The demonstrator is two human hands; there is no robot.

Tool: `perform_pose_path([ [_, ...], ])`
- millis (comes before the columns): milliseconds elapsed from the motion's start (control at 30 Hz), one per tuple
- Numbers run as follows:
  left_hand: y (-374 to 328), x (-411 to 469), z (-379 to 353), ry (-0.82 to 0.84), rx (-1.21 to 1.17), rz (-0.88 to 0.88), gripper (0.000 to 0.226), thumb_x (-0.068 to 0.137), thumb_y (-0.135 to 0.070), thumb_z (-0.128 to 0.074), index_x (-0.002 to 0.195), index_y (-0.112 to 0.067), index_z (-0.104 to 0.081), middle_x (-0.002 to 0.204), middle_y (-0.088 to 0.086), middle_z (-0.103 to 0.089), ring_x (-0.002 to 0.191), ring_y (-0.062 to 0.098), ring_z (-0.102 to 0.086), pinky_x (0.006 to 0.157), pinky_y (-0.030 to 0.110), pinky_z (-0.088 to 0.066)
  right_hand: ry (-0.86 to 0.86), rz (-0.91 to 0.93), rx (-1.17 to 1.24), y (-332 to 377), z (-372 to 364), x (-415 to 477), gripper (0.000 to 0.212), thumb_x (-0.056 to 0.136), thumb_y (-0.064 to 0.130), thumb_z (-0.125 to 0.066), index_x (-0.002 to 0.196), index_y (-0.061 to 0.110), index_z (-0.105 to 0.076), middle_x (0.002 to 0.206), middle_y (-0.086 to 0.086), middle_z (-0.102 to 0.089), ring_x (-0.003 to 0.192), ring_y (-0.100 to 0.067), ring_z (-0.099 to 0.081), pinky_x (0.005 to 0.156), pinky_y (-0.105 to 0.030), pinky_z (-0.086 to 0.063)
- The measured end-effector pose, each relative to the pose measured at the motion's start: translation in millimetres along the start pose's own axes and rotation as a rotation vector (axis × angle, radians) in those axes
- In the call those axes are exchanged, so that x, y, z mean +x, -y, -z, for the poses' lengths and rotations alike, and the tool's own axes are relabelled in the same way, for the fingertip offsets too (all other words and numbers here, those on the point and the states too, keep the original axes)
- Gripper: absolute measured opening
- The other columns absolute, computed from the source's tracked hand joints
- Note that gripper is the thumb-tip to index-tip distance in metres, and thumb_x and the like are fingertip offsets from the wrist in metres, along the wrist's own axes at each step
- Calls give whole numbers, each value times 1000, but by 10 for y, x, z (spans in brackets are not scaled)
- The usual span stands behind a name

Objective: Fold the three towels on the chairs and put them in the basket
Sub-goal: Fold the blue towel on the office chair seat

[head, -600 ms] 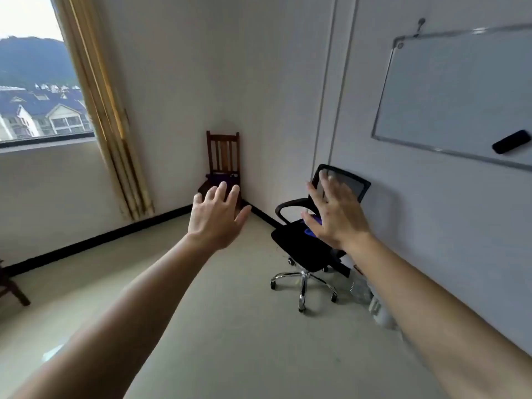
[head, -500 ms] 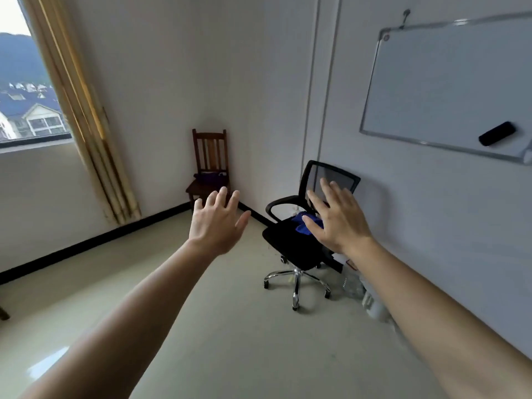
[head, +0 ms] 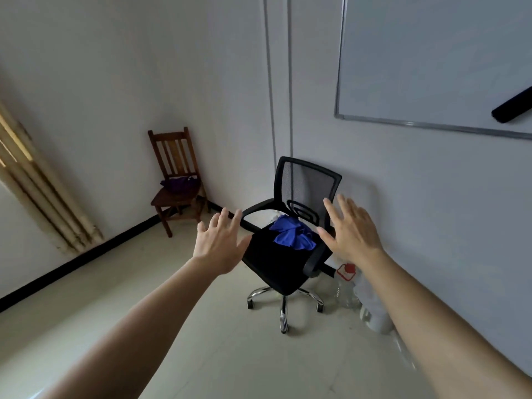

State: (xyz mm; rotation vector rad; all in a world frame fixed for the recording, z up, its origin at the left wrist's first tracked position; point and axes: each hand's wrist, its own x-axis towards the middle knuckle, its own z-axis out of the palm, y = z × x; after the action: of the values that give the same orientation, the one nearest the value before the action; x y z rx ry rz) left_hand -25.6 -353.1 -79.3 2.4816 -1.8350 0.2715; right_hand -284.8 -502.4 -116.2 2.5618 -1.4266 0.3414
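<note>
A crumpled blue towel lies on the seat of a black mesh office chair by the right wall. A purple towel is bunched on a brown wooden chair in the far corner. Both my arms are stretched forward. My left hand hovers with fingers spread just left of the office chair's seat. My right hand is spread open to the right of the blue towel. Neither hand touches anything. No basket is in view.
A whiteboard with a black eraser hangs on the right wall. Clear plastic bottles and a white object stand on the floor beside the office chair. A yellow curtain hangs at the left.
The view has swung right and come closer to the office chair; the window has left the frame. Both hands have spread apart, uncovering the blue towel between them.
</note>
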Motion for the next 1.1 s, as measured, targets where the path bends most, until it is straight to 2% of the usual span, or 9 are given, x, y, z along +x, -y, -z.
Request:
perform_pose_path([
  [167,-120,939,-47,-39,-33,-22,68,99,-56,-30,156,-24,-12,162,8,-19,147,28,-23,115,48,-25,6,-46,36,-458,-144,987,76,97,61,-28,158,17,-16,162,-20,-19,144,-37,-29,113,-49,-36],
  [467,162,2371,-742,37,-67,-49,64,99,-54,-29,154,-25,-13,161,7,-19,147,28,-22,114,48,-28,32,-29,99,-465,-824,2405,64,99,55,-31,146,13,-45,146,-16,-49,136,-32,-45,106,-46,-42],
  [567,343,3034,-1180,76,-83,-91,65,99,-55,-30,154,-25,-13,162,8,-18,147,28,-22,115,48,-28,77,-20,67,-424,-1260,2859,59,99,54,-32,137,15,-53,128,-6,-62,121,-25,-56,94,-42,-49],
  [667,488,3793,-1713,146,-95,-165,63,100,-52,-31,154,-24,-16,161,6,-20,145,28,-27,113,46,-29,138,-56,44,-411,-1755,3330,52,99,53,-36,125,17,-63,116,-2,-68,109,-23,-62,88,-40,-52],
  [933,780,5694,-3129,421,-116,-407,61,100,-55,-28,153,-26,-18,161,6,-21,143,28,-31,111,47,-33,312,-313,52,-297,-3031,4335,40,100,48,-40,105,21,-69,95,3,-67,89,-19,-64,68,-35,-55],
  [1100,652,6251,-3939,532,-202,-476,59,100,-52,-30,151,-25,-21,160,2,-22,143,27,-31,110,47,-34,357,-422,118,-169,-3866,4512,30,97,42,-49,96,21,-70,90,1,-68,87,-22,-66,65,-34,-52],
])
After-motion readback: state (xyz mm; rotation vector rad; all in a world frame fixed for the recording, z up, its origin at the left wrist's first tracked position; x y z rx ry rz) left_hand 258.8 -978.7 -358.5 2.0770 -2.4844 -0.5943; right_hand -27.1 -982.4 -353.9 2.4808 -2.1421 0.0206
